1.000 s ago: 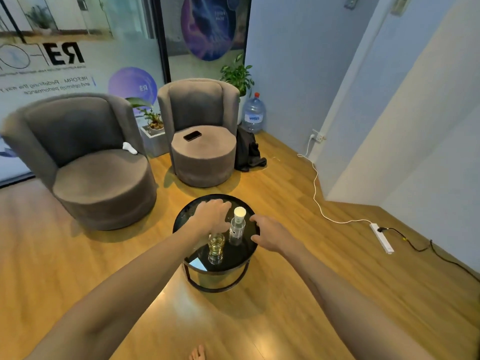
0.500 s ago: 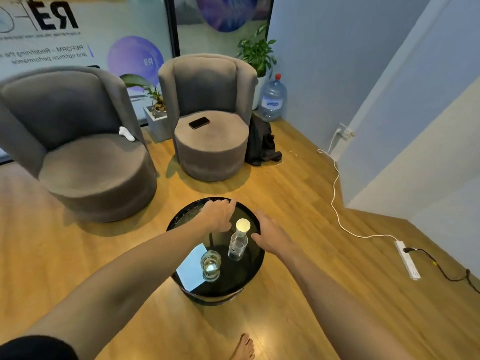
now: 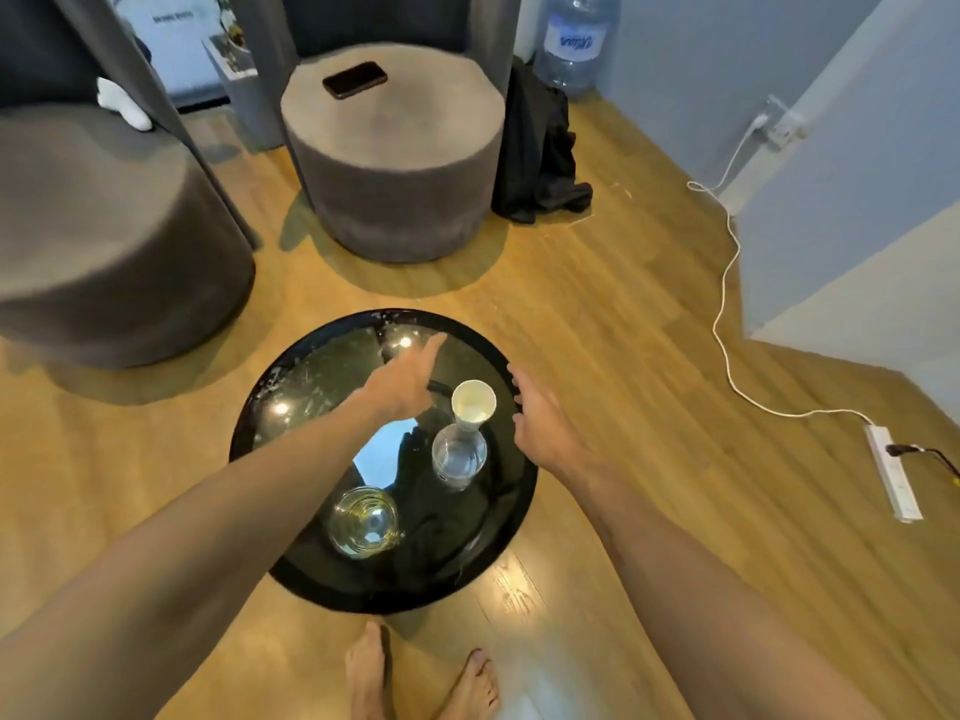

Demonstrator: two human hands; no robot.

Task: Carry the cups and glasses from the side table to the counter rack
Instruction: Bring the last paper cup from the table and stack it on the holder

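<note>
Below, a round black table [image 3: 291, 407] on a wood floor [image 3: 597, 314], seen from above. Over its far half, the left hand [image 3: 402, 379], flat and spread wide, fingers stretched toward the far rim, holding nothing. Over its right edge, the right hand [image 3: 540, 423], loosely open, fingers slightly curled, also empty and just beside the cup. On the table right of centre, a clear carafe [image 3: 458, 459] standing upright, with a white cup [image 3: 473, 402] seated in its neck (mouth up, inside pale and bare). Toward the table's near-left edge, a glass [image 3: 365, 521] with yellowish liquid, upright, well apart from both hands and passed over by the left forearm only at its side. Near the table's closest rim, two bare feet [image 3: 421, 678] on the floor. Beyond the table, a grey chair [image 3: 395, 163] with a dark phone [image 3: 355, 80] lying on its seat; left of that, a second grey chair [image 3: 104, 236] with a small white thing [image 3: 124, 103] at the back of the seat (too blurred to name). Right of the far chair, a black bag [image 3: 540, 153] slumped on the floor, and behind it a water jug [image 3: 571, 44]. Far right of the table, a white cord [image 3: 722, 314] running from the wall to a power strip [image 3: 892, 472].
</note>
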